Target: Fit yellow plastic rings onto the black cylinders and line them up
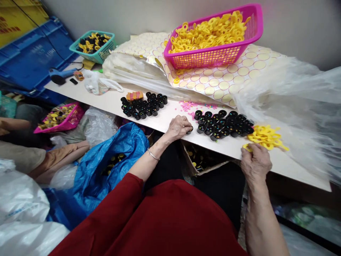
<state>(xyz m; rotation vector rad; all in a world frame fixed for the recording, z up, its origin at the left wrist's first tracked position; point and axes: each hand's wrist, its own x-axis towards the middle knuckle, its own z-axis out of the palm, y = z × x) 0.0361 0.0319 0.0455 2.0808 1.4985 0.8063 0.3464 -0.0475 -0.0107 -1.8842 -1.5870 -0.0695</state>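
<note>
My left hand [179, 127] is closed around a small black cup [190, 130] at the table's front edge. Just to its right stands a group of black cups [217, 124], with small coloured bits inside some. Near the right end my right hand [255, 160] pinches a yellow ring-shaped plastic piece [247, 147]. A pile of yellow ring pieces [266, 137] lies just beyond that hand. Another cluster of black cups [144, 106] stands left of my left hand. Pink beads [188, 106] are scattered behind the cups.
A pink basket [207, 60] full of yellow pieces sits on circle-printed sheets [207, 83] at the back. Clear plastic [301, 92] covers the right side. A teal basket [98, 55] and a blue heat-gun-like tool [60, 75] are far left. Below are a blue bag [90, 170] and a cardboard box [195, 170].
</note>
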